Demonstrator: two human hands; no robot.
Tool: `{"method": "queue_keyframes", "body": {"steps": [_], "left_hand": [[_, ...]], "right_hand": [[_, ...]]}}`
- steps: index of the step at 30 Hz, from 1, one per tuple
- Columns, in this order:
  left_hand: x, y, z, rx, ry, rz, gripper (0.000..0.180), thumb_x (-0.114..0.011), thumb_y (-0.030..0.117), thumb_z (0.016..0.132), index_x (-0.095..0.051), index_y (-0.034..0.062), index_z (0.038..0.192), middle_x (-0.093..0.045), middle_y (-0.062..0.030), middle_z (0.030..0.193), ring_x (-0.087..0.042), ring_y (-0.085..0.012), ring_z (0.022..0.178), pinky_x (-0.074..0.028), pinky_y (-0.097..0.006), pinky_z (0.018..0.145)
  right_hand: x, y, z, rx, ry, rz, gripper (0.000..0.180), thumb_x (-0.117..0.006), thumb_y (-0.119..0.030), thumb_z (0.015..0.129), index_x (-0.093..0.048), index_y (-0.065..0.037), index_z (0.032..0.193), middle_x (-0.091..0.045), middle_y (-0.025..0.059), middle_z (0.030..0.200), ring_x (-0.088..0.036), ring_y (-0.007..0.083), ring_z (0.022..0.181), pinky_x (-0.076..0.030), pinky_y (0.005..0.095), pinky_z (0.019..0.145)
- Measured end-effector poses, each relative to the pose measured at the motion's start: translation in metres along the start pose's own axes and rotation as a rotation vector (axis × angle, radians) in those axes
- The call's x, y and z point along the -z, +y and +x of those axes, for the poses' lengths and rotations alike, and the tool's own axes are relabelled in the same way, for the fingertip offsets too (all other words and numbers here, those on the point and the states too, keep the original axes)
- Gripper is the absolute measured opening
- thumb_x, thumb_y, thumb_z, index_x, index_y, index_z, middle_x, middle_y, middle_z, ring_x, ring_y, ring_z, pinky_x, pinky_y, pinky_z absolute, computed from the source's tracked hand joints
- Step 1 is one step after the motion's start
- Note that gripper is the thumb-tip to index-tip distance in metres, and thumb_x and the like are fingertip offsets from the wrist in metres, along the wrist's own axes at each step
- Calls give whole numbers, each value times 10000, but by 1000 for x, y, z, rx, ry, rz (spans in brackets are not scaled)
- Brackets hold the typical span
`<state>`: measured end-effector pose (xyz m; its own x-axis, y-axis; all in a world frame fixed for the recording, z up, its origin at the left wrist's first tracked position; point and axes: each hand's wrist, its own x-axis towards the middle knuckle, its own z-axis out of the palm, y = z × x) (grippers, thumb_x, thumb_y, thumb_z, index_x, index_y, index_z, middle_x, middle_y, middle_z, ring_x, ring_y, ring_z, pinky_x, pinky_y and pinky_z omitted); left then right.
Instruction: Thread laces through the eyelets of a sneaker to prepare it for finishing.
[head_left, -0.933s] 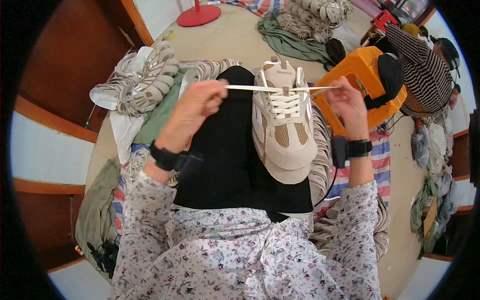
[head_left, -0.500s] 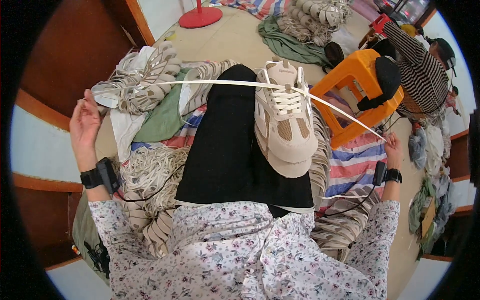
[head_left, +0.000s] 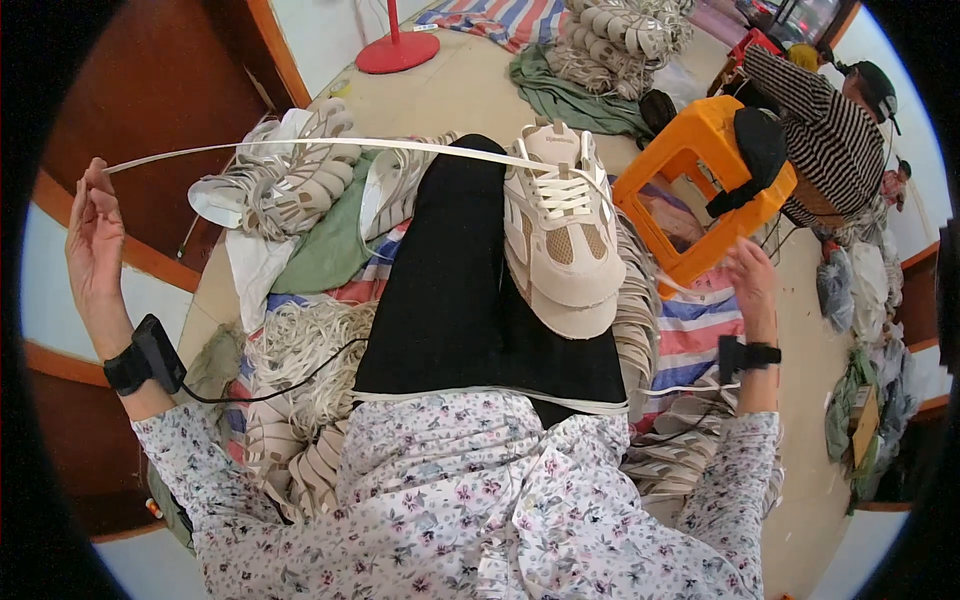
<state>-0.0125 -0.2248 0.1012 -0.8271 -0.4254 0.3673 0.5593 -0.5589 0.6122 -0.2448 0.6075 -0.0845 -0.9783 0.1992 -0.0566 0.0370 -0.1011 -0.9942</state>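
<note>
A beige sneaker (head_left: 562, 235) is rested on the person's black-clad thigh (head_left: 450, 280), toe toward the body, laces partly threaded. A long flat white lace (head_left: 300, 145) is stretched from the top eyelets far out to the left, where its end is pinched between the fingertips of the left hand (head_left: 95, 235), raised and held well away from the lap. The other lace end (head_left: 650, 255) is run down past the shoe's right side toward the right hand (head_left: 752, 285), which is held low beside an orange plastic stool (head_left: 700, 165); its fingers are curled, but whether the lace is actually gripped cannot be told. A black wrist device (head_left: 148, 358) is worn on the left wrist and another (head_left: 745, 355) on the right. Piles of pale shoe uppers (head_left: 290, 185) are heaped on the floor to the left of the leg, over a green cloth (head_left: 325, 250) and a striped mat (head_left: 700, 330). Another person in a striped top (head_left: 830, 140) is seated at upper right.
</note>
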Motion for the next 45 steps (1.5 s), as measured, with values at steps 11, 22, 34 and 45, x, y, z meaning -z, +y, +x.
{"method": "queue_keyframes", "body": {"steps": [11,22,34,45], "left_hand": [[-17,56,-13,-130,-76,2,458,-456,-21,1002,-340,-90,1440,-434,-260,1440,-557,-295,1215,-554,-300,925],[-77,-262,-51,281,-318,324,282,-601,2,922,-615,-46,1200,-611,-142,1282,-571,-180,1190,-473,-233,995],[-164,-389,-39,618,-253,670,145,-678,142,910,-714,2,923,-668,-7,752,-601,-45,646,-452,-155,579],[-169,-394,-42,564,-354,844,200,-686,184,909,-725,9,822,-654,-8,683,-597,-51,591,-447,-172,524]], "right_hand": [[-207,-29,-22,-7,-499,-116,120,-710,-135,897,-671,-21,893,-545,-64,708,-385,17,539,-266,189,471],[-217,-23,-12,-33,-515,-48,109,-720,-119,882,-671,-32,838,-547,-65,653,-403,22,514,-272,199,451],[-247,-51,-29,567,-394,-861,99,-648,-94,770,-661,-1,804,-641,176,778,-623,346,765,-464,434,705],[-276,-51,-30,911,-651,-879,121,-703,-151,828,-692,-39,874,-622,77,942,-511,270,947,-362,424,834]]}}
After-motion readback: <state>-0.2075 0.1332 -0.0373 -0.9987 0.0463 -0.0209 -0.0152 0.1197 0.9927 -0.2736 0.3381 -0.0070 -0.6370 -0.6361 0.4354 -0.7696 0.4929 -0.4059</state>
